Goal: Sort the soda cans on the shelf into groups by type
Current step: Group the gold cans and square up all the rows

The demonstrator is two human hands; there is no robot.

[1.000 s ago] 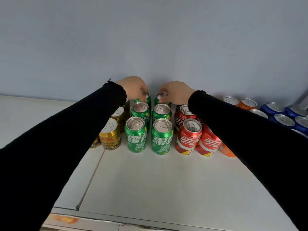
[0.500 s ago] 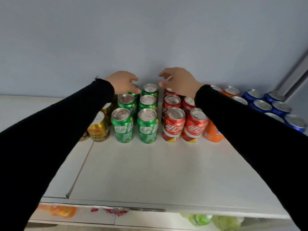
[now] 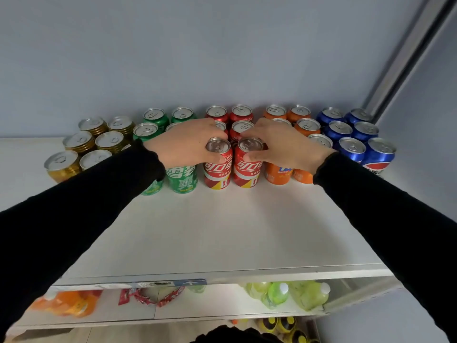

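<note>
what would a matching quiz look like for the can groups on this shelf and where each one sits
Things:
1. gold cans
2. green cans
3. orange cans
4. blue cans

Places:
A. far right, by the wall corner
B. just left of the red cans
C. far left
D. between red and blue

Pairs: 1-C, 2-B, 3-D, 4-A

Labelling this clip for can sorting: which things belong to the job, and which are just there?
Job: gold cans, green cans, red cans, orange cans, blue cans, shelf, left hand, right hand.
Just there: green bottles, orange bottles on the lower shelf.
</note>
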